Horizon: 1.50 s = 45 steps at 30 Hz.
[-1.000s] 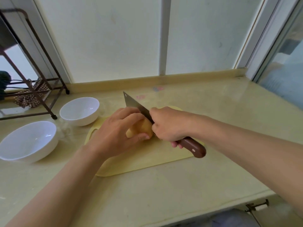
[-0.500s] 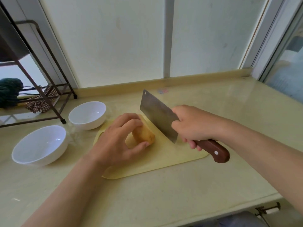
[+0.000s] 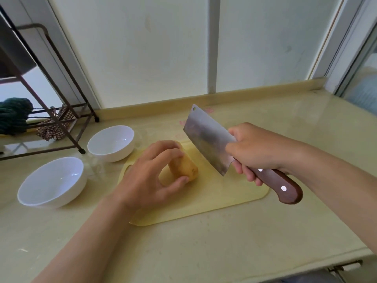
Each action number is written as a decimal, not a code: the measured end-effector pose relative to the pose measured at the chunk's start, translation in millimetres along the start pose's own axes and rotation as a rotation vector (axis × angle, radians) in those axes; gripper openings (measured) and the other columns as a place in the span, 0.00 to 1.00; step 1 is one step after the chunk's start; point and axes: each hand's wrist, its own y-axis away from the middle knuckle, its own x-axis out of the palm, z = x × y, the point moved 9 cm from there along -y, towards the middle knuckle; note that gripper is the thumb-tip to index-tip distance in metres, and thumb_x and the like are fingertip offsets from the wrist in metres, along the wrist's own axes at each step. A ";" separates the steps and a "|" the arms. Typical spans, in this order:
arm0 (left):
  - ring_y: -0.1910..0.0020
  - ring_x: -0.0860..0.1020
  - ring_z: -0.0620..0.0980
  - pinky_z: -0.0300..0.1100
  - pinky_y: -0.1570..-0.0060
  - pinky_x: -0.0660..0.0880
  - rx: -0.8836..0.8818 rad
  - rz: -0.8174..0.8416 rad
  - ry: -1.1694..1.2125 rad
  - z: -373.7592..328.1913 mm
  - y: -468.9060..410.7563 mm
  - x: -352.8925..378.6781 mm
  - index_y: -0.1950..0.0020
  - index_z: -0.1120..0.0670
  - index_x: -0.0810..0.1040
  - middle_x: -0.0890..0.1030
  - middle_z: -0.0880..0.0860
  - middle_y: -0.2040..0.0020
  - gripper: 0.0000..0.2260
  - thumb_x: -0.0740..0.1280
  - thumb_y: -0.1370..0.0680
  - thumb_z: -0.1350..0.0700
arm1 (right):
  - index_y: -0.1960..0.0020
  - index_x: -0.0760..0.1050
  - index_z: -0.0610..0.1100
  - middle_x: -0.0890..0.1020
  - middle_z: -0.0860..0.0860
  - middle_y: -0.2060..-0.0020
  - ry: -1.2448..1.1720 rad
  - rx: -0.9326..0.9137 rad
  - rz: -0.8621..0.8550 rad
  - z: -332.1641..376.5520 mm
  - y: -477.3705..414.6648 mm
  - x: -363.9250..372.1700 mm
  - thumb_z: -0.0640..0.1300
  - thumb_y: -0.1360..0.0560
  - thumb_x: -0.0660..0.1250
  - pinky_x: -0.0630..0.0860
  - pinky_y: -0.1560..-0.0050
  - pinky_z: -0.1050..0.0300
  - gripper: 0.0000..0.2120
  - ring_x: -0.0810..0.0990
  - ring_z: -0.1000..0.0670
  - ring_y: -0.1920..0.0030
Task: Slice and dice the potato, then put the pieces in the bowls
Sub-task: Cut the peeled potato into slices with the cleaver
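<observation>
my left grip [image 3: 146, 180] pinched the potato [image 3: 183, 168], no pieces cut yet; my right grip [image 3: 255, 152] clenched the knife [image 3: 206, 139] beside it; the bowls [image 3: 114, 157] near the bench's [image 3: 204, 252] left edge held nothing.

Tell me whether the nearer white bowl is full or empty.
Empty. The nearer round white bowl shows only its bare inside; the yellow-brown potato lies on the yellow cutting board, gripped by the left hand.

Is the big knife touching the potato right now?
Apart. The head view shows bare cutting board between the knife and the potato, which the left hand holds.
</observation>
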 end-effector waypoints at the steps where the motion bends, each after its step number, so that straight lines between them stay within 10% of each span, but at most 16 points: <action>1: 0.39 0.77 0.52 0.49 0.43 0.75 -0.003 -0.002 0.007 0.7 -0.1 1.2 0.38 0.60 0.79 0.75 0.54 0.38 0.21 0.77 0.28 0.53 | 0.45 0.71 0.37 0.79 0.38 0.70 0.010 -0.004 0.001 1.0 0.3 1.1 0.34 0.23 0.54 0.74 0.77 0.56 0.10 0.73 0.43 0.76; 8: 0.39 0.77 0.54 0.49 0.41 0.75 0.023 -0.030 -0.033 0.6 -2.8 2.8 0.37 0.60 0.80 0.78 0.56 0.38 0.22 0.76 0.27 0.50 | 0.34 0.69 0.33 0.81 0.37 0.69 0.116 -0.037 0.024 19.6 12.6 5.0 0.37 0.21 0.55 0.75 0.76 0.57 0.17 0.75 0.45 0.79; 16: 0.42 0.79 0.56 0.52 0.46 0.76 0.029 -0.073 -0.058 3.8 -3.5 5.4 0.38 0.54 0.77 0.78 0.55 0.40 0.21 0.74 0.26 0.45 | 0.48 0.72 0.33 0.79 0.41 0.75 0.261 -0.061 0.037 44.0 21.9 1.4 0.36 0.22 0.56 0.75 0.77 0.58 0.09 0.74 0.45 0.81; 45: 0.50 0.73 0.56 0.48 0.50 0.73 0.041 0.102 -0.107 1.7 -25.7 9.7 0.43 0.57 0.79 0.74 0.55 0.45 0.22 0.73 0.29 0.44 | 0.48 0.73 0.32 0.83 0.36 0.70 0.412 -0.086 0.040 65.2 23.6 -6.3 0.36 0.22 0.56 0.76 0.76 0.56 0.10 0.77 0.42 0.79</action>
